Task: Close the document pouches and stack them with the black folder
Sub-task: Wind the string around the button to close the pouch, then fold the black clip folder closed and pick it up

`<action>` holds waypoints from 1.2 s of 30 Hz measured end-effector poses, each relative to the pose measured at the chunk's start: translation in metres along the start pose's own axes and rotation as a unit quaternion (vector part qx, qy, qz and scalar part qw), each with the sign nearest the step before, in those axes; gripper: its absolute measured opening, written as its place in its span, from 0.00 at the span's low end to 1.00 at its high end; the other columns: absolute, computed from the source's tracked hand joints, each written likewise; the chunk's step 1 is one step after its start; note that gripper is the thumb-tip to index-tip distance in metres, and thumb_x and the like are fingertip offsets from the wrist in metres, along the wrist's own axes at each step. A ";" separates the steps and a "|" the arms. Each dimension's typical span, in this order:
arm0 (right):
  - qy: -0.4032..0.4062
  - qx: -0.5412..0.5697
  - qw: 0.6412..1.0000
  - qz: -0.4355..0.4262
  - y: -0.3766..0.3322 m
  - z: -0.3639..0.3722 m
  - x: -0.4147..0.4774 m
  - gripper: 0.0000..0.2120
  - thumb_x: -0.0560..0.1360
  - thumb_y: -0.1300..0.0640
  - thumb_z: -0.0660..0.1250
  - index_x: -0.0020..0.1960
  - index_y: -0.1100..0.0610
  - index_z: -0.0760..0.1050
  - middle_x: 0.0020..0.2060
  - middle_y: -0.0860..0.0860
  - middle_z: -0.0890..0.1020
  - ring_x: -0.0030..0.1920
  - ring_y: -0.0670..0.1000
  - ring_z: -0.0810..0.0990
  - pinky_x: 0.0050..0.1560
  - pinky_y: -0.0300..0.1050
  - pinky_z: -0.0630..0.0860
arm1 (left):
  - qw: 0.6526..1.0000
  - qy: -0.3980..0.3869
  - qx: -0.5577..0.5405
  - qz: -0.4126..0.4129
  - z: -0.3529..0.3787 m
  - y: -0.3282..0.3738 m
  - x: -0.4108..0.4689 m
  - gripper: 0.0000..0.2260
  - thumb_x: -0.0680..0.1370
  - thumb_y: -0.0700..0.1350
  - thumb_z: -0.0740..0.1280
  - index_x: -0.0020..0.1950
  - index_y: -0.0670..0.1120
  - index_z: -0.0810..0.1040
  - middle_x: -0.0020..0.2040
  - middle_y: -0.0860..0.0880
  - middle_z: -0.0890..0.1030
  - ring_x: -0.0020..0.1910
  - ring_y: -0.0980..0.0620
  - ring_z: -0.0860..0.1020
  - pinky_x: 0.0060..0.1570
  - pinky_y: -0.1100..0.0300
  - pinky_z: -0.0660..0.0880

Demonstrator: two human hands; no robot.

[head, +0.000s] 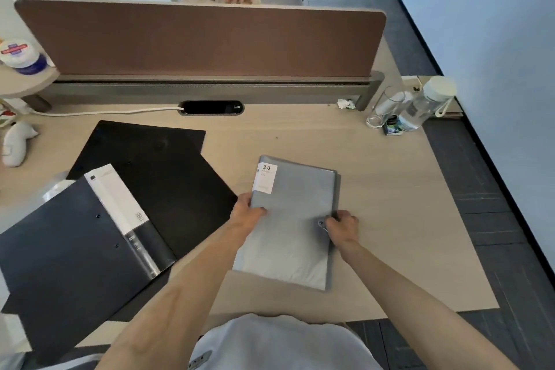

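A grey document pouch (292, 204) with a white "20" label lies flat in the middle of the desk. My left hand (247, 211) grips its left edge, thumb on top. My right hand (342, 224) pinches the small snap fastener at its right edge. To the left, a dark navy pouch (69, 249) with a white label strip lies on a large black folder (156, 165) that is spread open on the desk.
A brown divider panel (198, 39) closes off the desk's far side; another person's hands work beyond it. A glass (387, 108) and a water bottle (426, 105) stand far right. A white cable (99, 112), a tub (21, 54) and a white soft toy (16, 143) sit at left.
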State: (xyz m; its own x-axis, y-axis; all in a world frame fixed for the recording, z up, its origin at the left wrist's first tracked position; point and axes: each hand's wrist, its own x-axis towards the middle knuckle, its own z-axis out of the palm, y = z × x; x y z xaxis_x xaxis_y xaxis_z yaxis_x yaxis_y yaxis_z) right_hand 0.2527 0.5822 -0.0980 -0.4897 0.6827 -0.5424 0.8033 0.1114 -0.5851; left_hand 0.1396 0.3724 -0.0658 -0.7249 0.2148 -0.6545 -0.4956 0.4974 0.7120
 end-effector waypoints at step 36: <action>-0.250 -0.237 0.845 -0.410 -0.114 0.079 -0.052 0.18 0.75 0.56 0.65 0.63 0.56 0.75 0.60 0.53 0.77 0.62 0.52 0.74 0.63 0.40 0.67 | 0.920 0.169 0.307 0.174 -0.076 -0.038 -0.056 0.14 0.80 0.44 0.59 0.64 0.50 0.75 0.63 0.52 0.75 0.63 0.51 0.73 0.61 0.53 0.74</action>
State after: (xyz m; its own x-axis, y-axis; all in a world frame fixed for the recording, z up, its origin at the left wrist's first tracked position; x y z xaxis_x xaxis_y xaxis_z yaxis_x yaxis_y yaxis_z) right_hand 0.1595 0.4770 -0.0506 -0.9338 -0.1414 -0.3287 0.1127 0.7556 -0.6452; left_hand 0.1626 0.2772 -0.0369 -0.9471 0.2289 -0.2248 0.0831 0.8519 0.5171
